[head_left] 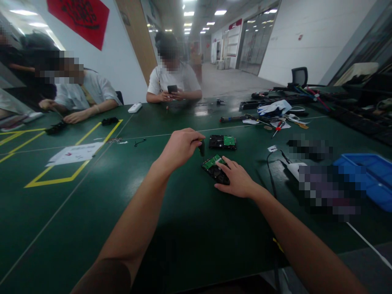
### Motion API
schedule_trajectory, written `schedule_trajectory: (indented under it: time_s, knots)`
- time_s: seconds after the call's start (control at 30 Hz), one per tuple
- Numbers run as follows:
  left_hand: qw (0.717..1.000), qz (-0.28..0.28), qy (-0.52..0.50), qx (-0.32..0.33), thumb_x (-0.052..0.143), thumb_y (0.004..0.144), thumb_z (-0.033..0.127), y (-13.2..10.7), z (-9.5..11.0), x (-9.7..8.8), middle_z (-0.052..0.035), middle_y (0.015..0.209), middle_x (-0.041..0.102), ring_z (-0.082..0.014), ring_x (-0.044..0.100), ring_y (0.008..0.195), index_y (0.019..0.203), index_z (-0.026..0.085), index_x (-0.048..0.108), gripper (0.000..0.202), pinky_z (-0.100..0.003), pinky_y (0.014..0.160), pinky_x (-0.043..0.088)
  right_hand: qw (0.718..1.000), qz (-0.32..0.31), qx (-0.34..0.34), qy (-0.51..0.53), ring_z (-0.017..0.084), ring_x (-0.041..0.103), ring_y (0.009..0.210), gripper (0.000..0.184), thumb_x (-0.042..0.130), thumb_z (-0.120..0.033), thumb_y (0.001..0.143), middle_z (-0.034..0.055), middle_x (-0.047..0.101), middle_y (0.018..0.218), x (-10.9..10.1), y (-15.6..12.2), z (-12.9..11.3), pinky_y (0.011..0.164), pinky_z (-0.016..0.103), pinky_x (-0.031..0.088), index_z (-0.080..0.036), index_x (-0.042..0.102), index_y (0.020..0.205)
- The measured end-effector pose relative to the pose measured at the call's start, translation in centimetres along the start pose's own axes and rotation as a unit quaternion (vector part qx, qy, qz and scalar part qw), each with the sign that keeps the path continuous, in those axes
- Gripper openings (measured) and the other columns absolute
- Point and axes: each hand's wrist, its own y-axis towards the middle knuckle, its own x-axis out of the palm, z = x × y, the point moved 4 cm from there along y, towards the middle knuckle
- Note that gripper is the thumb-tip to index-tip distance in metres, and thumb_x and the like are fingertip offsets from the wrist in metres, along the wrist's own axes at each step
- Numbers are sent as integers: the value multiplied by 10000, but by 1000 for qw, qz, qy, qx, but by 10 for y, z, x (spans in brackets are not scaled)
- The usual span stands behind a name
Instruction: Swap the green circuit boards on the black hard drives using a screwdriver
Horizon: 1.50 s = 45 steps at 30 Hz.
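A black hard drive with a green circuit board lies on the dark green table in front of me. My right hand rests on it, fingers laid flat over its near end. My left hand is closed round a dark screwdriver handle, held upright just left of the drive. A second hard drive with a green board lies a little farther back.
A blue tray stands at the right, with a white device and black cable beside it. Tools, cloth and papers lie at the back right. A paper sheet sits inside yellow tape lines. People sit across and at the left.
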Motion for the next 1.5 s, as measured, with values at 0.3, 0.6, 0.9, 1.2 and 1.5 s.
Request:
schedule_trajectory:
  time_s: [0.3,0.6,0.9,1.2,1.5]
  knots:
    - [1000,19,-18,15,677,916,205,0,-1,3,-69,1035,765,-206,706,942,1059,220,786,181,-368,882,570,1000,-4,2,-1,442,318,1492,939,587,-779,835,154,212,1708,-1,0,-1,1169,606,308,-265,384,1594]
    - [999,22,-37,7,678,923,241,0,1,3,-42,947,775,-184,704,872,928,210,768,95,-334,820,556,1000,2,-3,-1,445,329,1484,947,600,-772,833,159,226,1702,1,0,1,1169,608,300,-259,380,1597]
    - [995,34,-93,-19,701,895,192,-2,-9,10,-89,1096,722,-169,712,872,1079,170,726,187,-335,851,604,1000,-1,-4,-5,446,347,1474,936,589,-772,839,166,226,1701,-1,0,-1,1157,605,323,-256,387,1594]
    - [999,-6,-44,26,635,935,175,-1,-2,8,-84,1100,722,-208,675,1013,1077,203,751,185,-383,940,559,1000,-3,-2,-4,448,327,1482,928,578,-770,844,156,213,1706,0,0,0,1163,611,310,-262,380,1596]
    - [999,-13,-12,30,596,949,158,-1,-1,1,-82,1095,748,-215,700,984,1124,210,778,257,-388,949,555,1000,-3,-2,-4,444,348,1474,929,592,-761,840,161,231,1700,-1,0,-1,1159,602,315,-258,388,1594]
